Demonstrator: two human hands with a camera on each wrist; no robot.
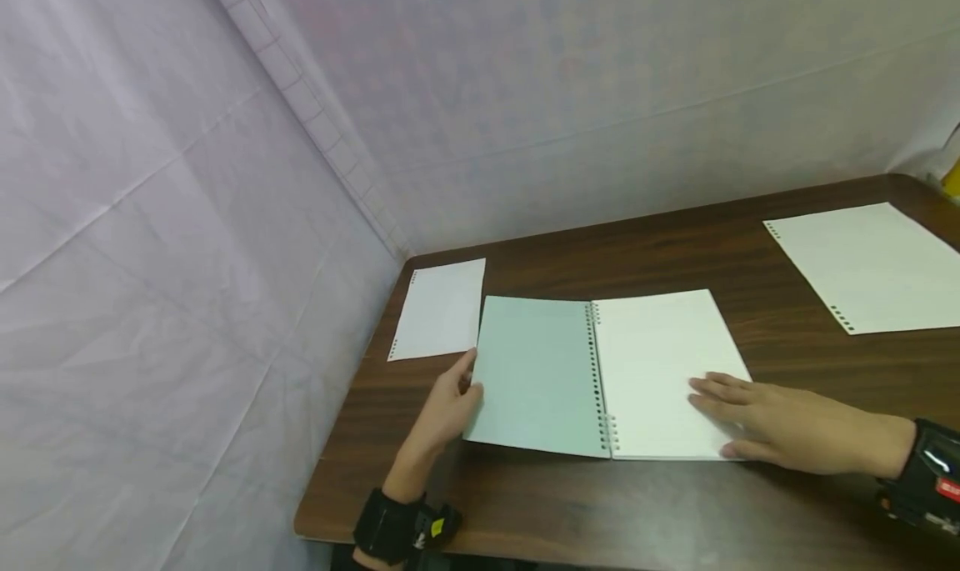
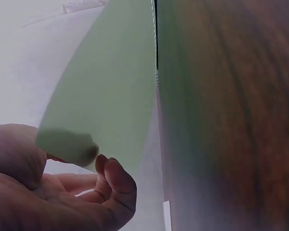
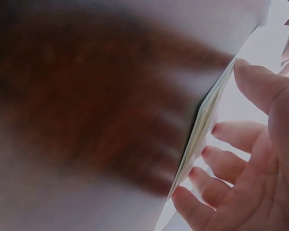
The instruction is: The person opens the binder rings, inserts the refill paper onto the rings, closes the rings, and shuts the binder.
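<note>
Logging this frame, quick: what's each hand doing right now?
Left hand: holds the outer edge of the spiral notebook's green cover.
Right hand: open, fingers flat on the notebook's white page.

Left hand [image 2: 53, 192], fingers curled beneath the corner of a green cover [image 2: 106, 96]; brown table [image 2: 231, 110] alongside.

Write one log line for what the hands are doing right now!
left hand: holds pale green cover edge | right hand: flat on white spiral notebook page | brown wooden table
</note>
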